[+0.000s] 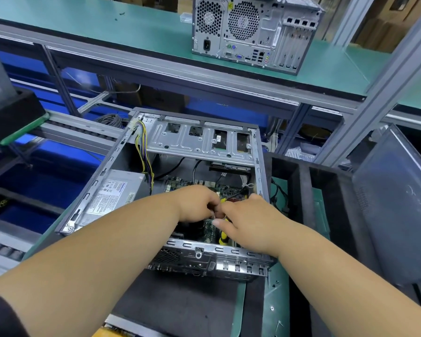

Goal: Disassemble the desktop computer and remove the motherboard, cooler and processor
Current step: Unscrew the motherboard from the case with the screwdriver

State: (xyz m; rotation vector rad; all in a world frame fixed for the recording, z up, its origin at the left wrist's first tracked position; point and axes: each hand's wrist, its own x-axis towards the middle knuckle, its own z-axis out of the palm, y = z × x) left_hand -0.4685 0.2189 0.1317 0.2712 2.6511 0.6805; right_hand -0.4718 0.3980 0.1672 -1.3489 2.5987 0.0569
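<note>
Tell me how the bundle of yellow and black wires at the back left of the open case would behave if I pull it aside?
The bundle of yellow and black wires probably flops and bends easily; it already hangs in a loose curve. It likely springs back somewhat, since its lower end disappears beside the grey metal power supply box.

Second tower (255,32) stood upright on the green shelf (107,23), rear panel facing the camera; grey panel (396,205) leaned at right against black foam (326,190); coiled grey cable (111,120) lay behind the bench; blue bins (34,181) at left.
</note>
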